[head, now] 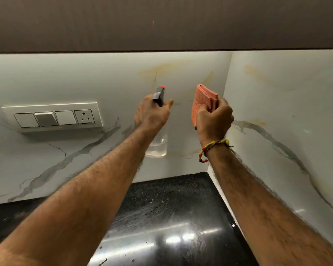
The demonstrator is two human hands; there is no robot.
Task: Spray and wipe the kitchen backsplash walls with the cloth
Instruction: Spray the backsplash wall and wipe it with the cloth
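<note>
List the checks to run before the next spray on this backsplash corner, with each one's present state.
1. Left hand grips spray bottle: ok.
2. Nozzle faces back wall: ok.
3. Liquid left in bottle: ok, some shows low down.
4. Right hand holds folded cloth ready: ok.
5. Switch panel outside spray path: cannot tell.
6. Wall already wet: cannot tell.
</note>
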